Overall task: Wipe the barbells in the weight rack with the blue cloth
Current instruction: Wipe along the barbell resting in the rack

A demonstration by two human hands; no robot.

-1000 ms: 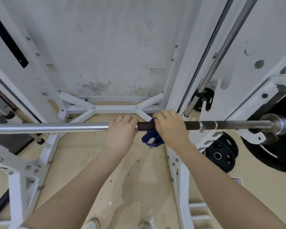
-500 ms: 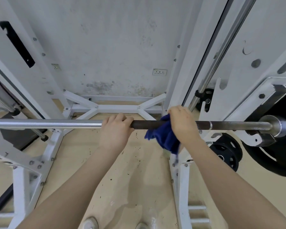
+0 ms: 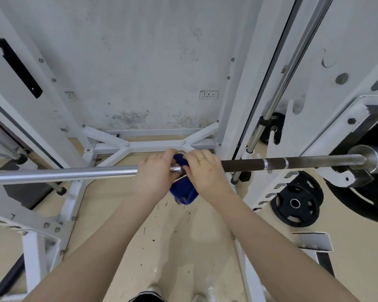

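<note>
A long barbell (image 3: 74, 173) lies across the white weight rack (image 3: 292, 118), shiny steel on the left and dark knurled on the right, with its sleeve at the far right. My left hand (image 3: 155, 173) is wrapped over the bar at the middle. Right beside it, touching, my right hand (image 3: 205, 171) presses the blue cloth (image 3: 183, 189) around the bar. Part of the cloth bunches above the bar between my hands and the rest hangs below it.
A large black plate (image 3: 362, 205) is loaded on the bar's right end. A smaller black plate (image 3: 296, 203) stands on the floor by the right upright. A second steel bar (image 3: 288, 68) leans upright in the rack. White cross braces (image 3: 153, 144) run along the floor ahead.
My right hand has slid the cloth leftwards along the dark part of the bar until it meets my left hand. My left hand stays gripping the bar.
</note>
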